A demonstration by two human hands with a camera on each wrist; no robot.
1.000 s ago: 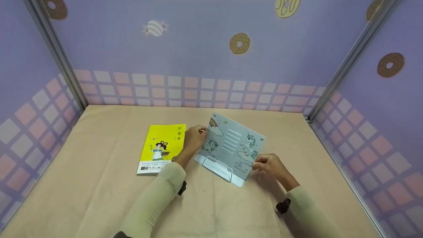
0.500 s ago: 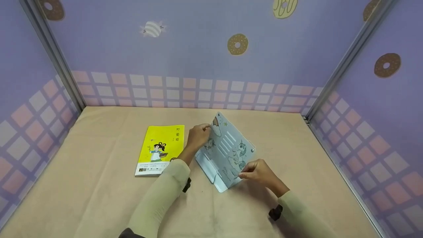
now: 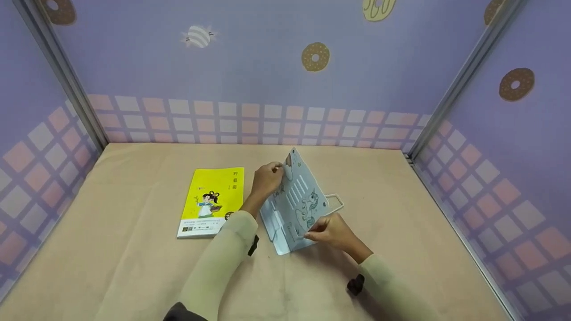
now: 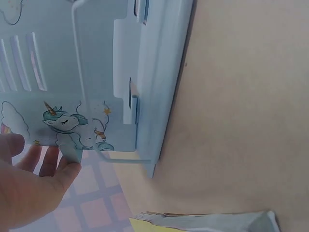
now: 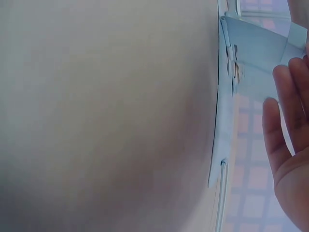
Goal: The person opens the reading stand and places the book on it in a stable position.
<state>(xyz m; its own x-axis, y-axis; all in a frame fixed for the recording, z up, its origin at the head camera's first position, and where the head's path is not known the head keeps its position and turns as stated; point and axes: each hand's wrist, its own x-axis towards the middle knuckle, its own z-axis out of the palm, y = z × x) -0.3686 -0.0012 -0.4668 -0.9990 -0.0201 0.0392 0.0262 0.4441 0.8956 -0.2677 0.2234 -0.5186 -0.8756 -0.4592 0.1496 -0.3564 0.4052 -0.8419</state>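
Note:
A light blue book stand (image 3: 296, 196) with unicorn drawings and slots stands angled on the cloth, its panel raised and its base ledge (image 3: 281, 245) on the near left side. My left hand (image 3: 267, 178) grips the panel's left edge; in the left wrist view its fingers (image 4: 48, 162) are at that edge beside a printed unicorn. At the lower right edge, my right hand (image 3: 334, 232) pinches the panel between thumb and finger. A wire loop (image 3: 334, 203) sticks out behind the panel. Another wire (image 4: 82, 72) crosses its front in the left wrist view.
A yellow book (image 3: 212, 200) lies left of the stand, close to my left forearm. The beige cloth (image 3: 134, 267) covers the table. Purple walls with a checked band (image 3: 250, 118) and metal posts (image 3: 58, 76) enclose it.
Both hands have turned the book stand so its front faces more to the left. My right hand has moved left with its edge. The rear wire loop has come into sight.

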